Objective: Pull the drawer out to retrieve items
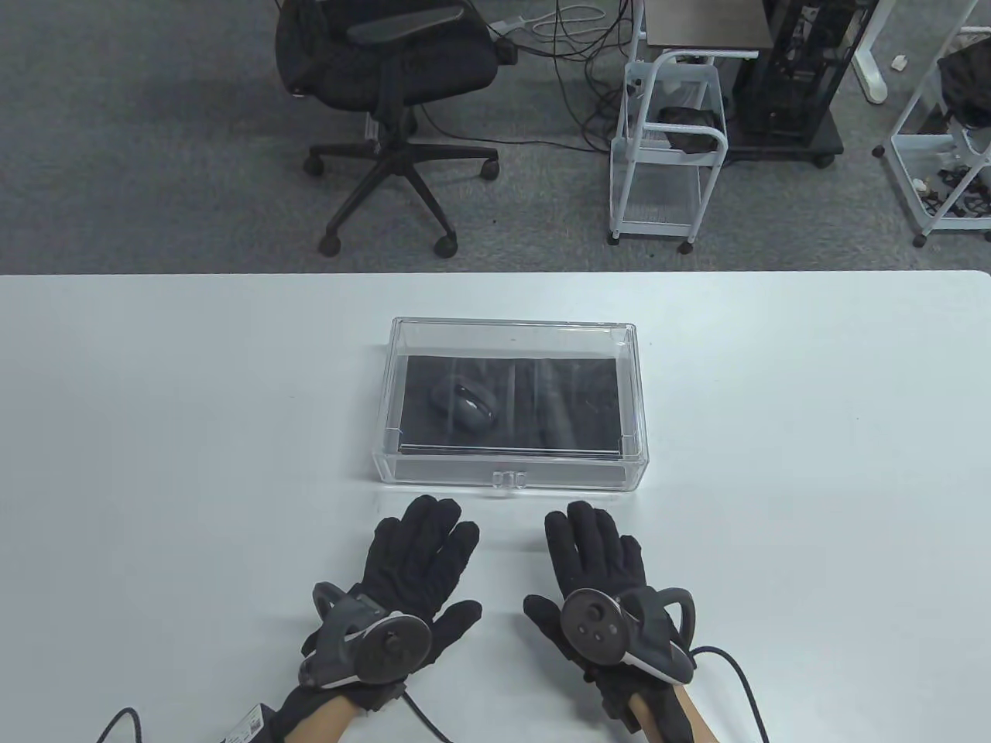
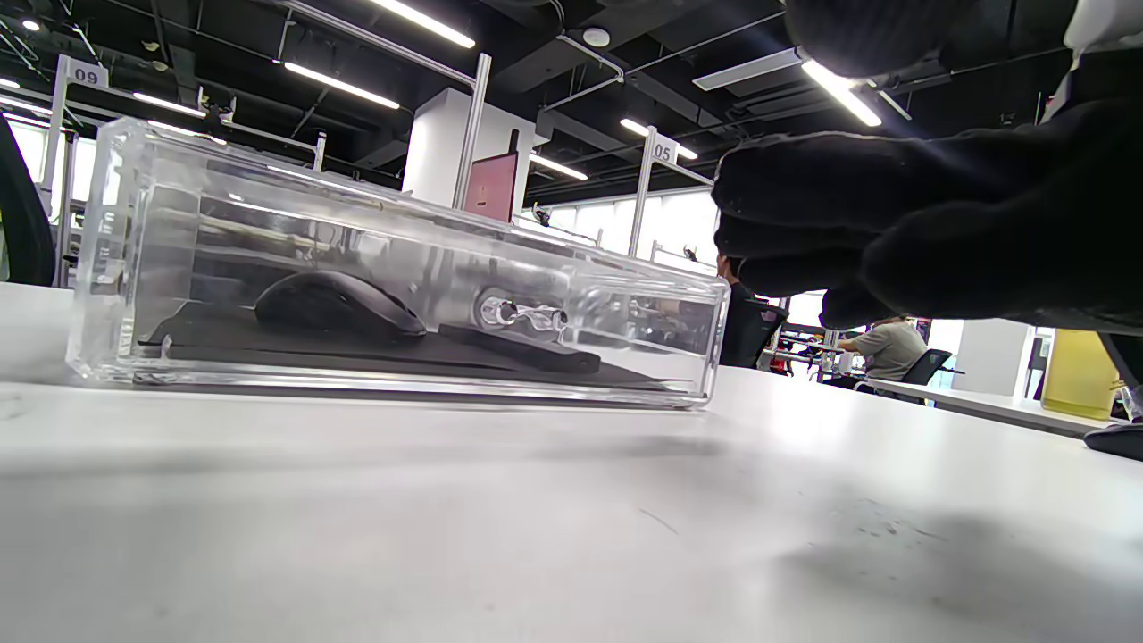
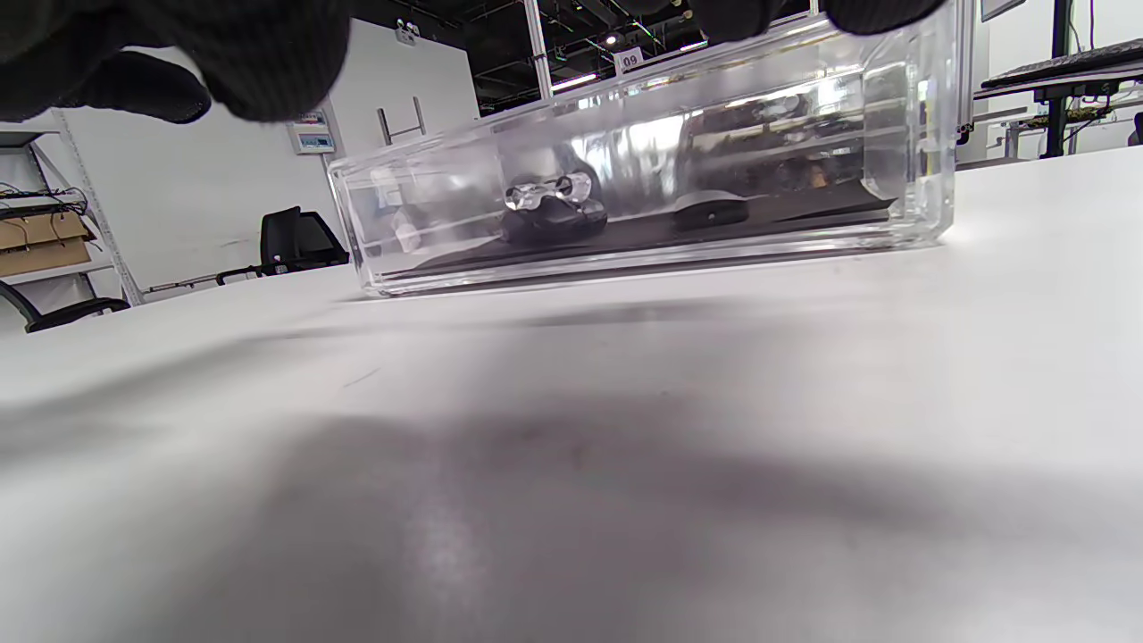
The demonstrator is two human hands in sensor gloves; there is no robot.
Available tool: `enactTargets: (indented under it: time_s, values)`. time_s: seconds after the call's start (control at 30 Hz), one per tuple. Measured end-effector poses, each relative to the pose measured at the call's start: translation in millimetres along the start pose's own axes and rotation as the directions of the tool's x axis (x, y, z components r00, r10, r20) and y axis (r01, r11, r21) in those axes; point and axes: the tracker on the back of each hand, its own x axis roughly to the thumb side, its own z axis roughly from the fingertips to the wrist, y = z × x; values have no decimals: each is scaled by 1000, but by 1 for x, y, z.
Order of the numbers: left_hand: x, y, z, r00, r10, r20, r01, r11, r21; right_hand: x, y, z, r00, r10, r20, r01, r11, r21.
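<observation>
Both hands, left [image 1: 414, 576] and right [image 1: 600, 576], lie flat, fingers spread, holding nothing, near the closed clear drawer [image 1: 511, 402] mid-table, a mouse [image 1: 464, 404] inside. Left wrist view: signs "09", "05" beyond the drawer [image 2: 393, 277]. Right wrist view: drawer [image 3: 652, 179] far, "09" behind.

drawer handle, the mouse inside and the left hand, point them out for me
drawer handle [image 1: 508, 479], table view, clear knob's middle
mouse [image 1: 464, 402], table view, its top shell
left hand [image 1: 414, 569], table view, back of the glove
</observation>
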Motion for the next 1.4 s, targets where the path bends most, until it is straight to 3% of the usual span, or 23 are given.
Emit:
enactTargets:
  time_s: [0.37,0.47,0.53,0.73,0.83,0.97,1.07,1.17,1.27,1.4]
  values:
    - [0,5,0,1000,-3,-2,3,1000,2,-2,-3,-12,997,-32,-72,26,995,-91]
    - [-1,9,0,1000,3,-6,-3,1000,17,-4,7,-31,989,-82,-123,80,997,-23]
    - [-1,10,0,1000,6,-7,-5,1000,18,-6,15,-44,964,-182,-193,194,980,42]
    - [2,13,1,998,-65,3,65,998,21,-10,31,-80,844,-392,-367,438,898,47]
    - [2,12,1,998,-65,2,65,998,12,-20,36,-95,704,-531,-471,601,799,-1]
    - [2,13,1,998,-69,1,69,998,-9,-36,50,-109,471,-675,-568,802,596,-44]
    - [2,12,0,997,-71,-1,71,997,-13,-43,58,-112,364,-715,-597,839,530,-122]
    - [0,10,0,999,-53,9,53,998,-33,-45,60,-115,304,-736,-605,862,483,-155]
    - [-1,9,0,998,-55,4,55,998,-39,-47,61,-116,287,-745,-603,856,482,-187]
    - [-2,10,0,999,-50,-7,50,998,-35,-43,62,-116,211,-791,-575,875,414,-249]
